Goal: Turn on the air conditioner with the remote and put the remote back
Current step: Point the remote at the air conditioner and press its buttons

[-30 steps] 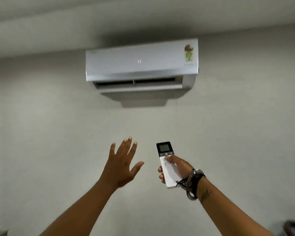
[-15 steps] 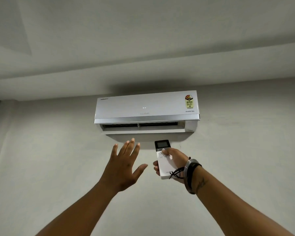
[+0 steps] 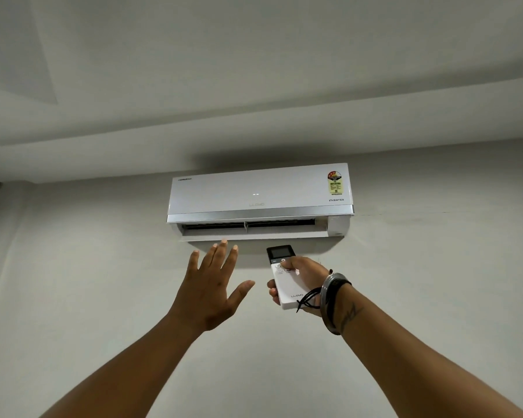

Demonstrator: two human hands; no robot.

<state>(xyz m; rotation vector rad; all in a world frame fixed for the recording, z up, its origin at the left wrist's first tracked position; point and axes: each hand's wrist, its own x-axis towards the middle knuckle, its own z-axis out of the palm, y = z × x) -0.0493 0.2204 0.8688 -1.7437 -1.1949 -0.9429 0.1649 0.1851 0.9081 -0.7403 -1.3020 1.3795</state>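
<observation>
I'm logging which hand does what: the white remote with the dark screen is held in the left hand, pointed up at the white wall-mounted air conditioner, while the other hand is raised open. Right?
Not quite. The head view shows the white remote with the dark screen in the right hand, the one wearing wristbands. It does point up at the white wall-mounted air conditioner, and the left hand is raised open.

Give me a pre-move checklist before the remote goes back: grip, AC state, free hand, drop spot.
1. Right hand grips the remote: ok.
2. Remote points up at the air conditioner: ok.
3. Louver open, two lights lit on the panel: ok.
4. Left hand empty, fingers spread below the vent: ok.
5. Airflow running: cannot tell.
6. Place to put the remote back: cannot tell, out of view.
</observation>
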